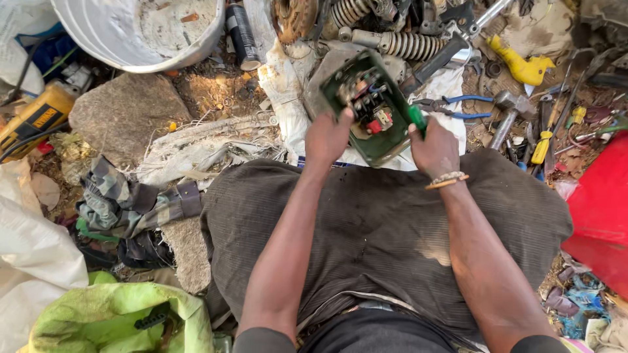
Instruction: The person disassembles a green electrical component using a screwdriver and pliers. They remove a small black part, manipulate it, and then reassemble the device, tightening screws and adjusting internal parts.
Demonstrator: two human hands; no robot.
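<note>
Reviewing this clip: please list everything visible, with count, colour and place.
Electrical switch box: one, green, open, held over the lap.
Screwdriver handle: one, green, in the right fist.
Bucket: one, white, top left.
Pliers: one, blue-handled, right of the box.
Hammer: one, grey metal, upper right.
Coil springs: two, grey, top centre.
Flat stone: one, brown-grey, left.
Bag: one, lime green, bottom left.
Container: one, red, right edge.
Left hand: gripping the box's left edge.
Right hand: beaded bracelet at the wrist, closed on the screwdriver.
</note>
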